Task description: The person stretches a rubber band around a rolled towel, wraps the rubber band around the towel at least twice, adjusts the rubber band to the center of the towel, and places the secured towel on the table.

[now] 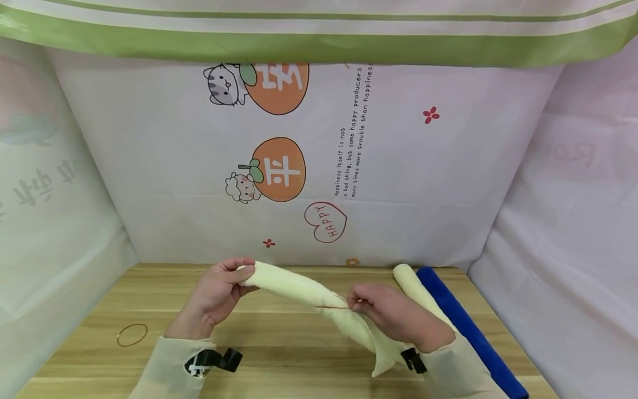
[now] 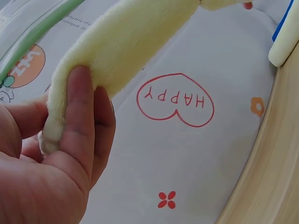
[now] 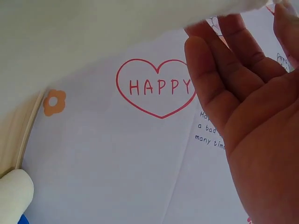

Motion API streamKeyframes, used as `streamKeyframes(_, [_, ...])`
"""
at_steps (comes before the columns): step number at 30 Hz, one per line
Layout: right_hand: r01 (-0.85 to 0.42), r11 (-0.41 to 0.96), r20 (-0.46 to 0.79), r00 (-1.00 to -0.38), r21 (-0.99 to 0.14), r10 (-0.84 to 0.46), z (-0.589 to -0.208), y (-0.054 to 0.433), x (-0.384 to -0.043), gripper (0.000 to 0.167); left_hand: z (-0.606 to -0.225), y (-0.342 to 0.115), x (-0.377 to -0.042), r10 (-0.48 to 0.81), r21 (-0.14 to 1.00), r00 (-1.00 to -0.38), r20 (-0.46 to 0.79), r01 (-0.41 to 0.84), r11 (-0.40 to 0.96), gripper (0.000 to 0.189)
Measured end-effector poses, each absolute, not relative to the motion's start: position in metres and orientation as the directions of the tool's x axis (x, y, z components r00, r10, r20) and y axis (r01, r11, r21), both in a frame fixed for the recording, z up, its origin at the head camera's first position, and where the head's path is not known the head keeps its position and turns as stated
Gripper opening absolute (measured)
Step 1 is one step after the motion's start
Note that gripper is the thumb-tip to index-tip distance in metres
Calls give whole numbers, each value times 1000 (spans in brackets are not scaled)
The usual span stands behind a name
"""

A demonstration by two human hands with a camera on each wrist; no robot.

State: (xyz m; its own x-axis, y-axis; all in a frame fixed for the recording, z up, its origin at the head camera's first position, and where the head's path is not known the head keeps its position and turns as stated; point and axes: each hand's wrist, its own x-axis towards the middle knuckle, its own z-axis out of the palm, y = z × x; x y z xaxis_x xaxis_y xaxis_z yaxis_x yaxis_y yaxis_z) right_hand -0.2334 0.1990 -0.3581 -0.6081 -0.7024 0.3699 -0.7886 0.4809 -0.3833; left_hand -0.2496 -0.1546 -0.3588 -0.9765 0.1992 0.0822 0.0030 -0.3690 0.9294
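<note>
A pale yellow rolled towel [image 1: 289, 285] is held slantwise above the table, its right end loose and hanging lower. My left hand [image 1: 219, 291] grips the upper left end between thumb and fingers; in the left wrist view the fingers wrap that end of the towel [image 2: 126, 42]. Around the roll's middle runs a thin red rubber band [image 1: 331, 307], stretched taut to the right. My right hand [image 1: 394, 313] pinches this band beside the towel. In the right wrist view the pinching fingertips are mostly cut off at the upper right.
Another pale yellow roll [image 1: 406, 274] and a blue roll [image 1: 463, 321] lie side by side on the wooden table [image 1: 279, 354] at the right. A second rubber band [image 1: 132, 335] lies at the left. Printed white sheeting [image 1: 399, 166] encloses the back and sides.
</note>
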Motion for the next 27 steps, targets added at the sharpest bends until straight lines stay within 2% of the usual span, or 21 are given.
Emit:
streamKeyframes(5, [-672, 608, 342, -740, -424, -580, -353, 200, -227, 13, -361, -152, -252, 214, 922, -973, 82, -8, -388, 21])
streamKeyframes(10, [-650, 644, 337, -760, -402, -556, -357, 191, -222, 8, -363, -147, -253, 180, 912, -983, 48, -31, -410, 16])
streamKeyframes(12, [-642, 651, 317, -767, -405, -559, -363, 180, -217, 25, -362, -141, -252, 170, 905, -985, 39, -38, -424, 13])
streamKeyframes(16, [-602, 663, 287, -797, -445, -531, -376, 150, -207, 71, -358, -130, -246, 205, 901, -976, 69, -27, -432, 17])
streamKeyframes(18, [-568, 666, 299, -822, -483, -484, -382, 137, -204, 79, -356, -126, -242, 248, 907, -963, 102, -12, -421, 26])
streamKeyframes(20, [-534, 662, 319, -846, -526, -428, -386, 130, -204, 74, -354, -124, -239, 288, 916, -948, 136, 10, -401, 38])
streamKeyframes(23, [-464, 594, 307, -884, -657, -352, -385, 129, -207, 55, -354, -125, -238, 323, 931, -923, 207, 85, -354, 59])
streamKeyframes(27, [-353, 370, 215, -905, -859, -367, -378, 139, -209, 41, -360, -126, -238, 372, 925, -874, 311, 189, -330, 88])
